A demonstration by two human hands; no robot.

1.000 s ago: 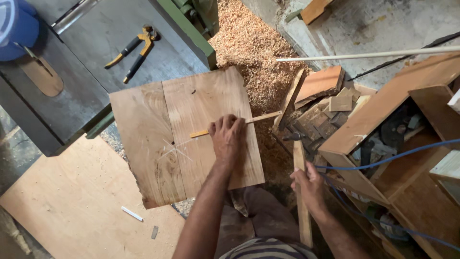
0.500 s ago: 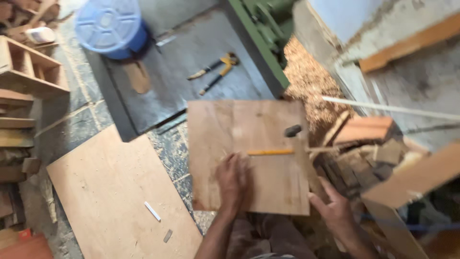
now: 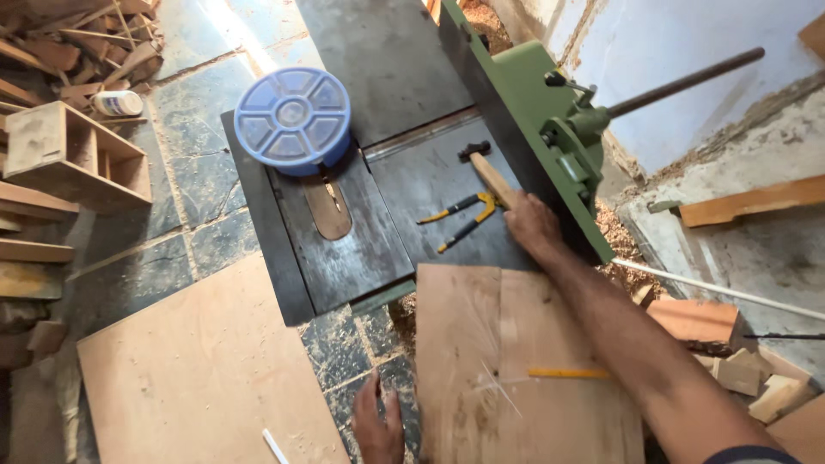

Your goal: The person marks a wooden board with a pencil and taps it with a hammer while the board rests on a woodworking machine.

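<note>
My right hand (image 3: 533, 225) reaches out over a dark machine table (image 3: 344, 249) and grips the wooden handle of a hammer (image 3: 486, 168), whose black head lies on the table. Yellow-handled pliers (image 3: 460, 220) lie just left of that hand. Under my forearm a square wooden board (image 3: 481, 344) rests on the floor, with a yellow pencil (image 3: 569, 374) lying on it. My left hand (image 3: 378, 424) rests flat, fingers apart, at the board's left edge and holds nothing.
A blue round lidded container (image 3: 293, 119) stands on the machine table beside the green fence and rod (image 3: 550, 120). A plywood sheet (image 3: 198, 369) lies at the lower left. Wooden shelves and offcuts (image 3: 69, 155) are stacked at the left, scrap blocks (image 3: 722, 344) and sawdust at the right.
My right hand has carried the hammer from the right side up onto the machine table. My left hand has slid off the board's top to its left edge. The view has tilted upward.
</note>
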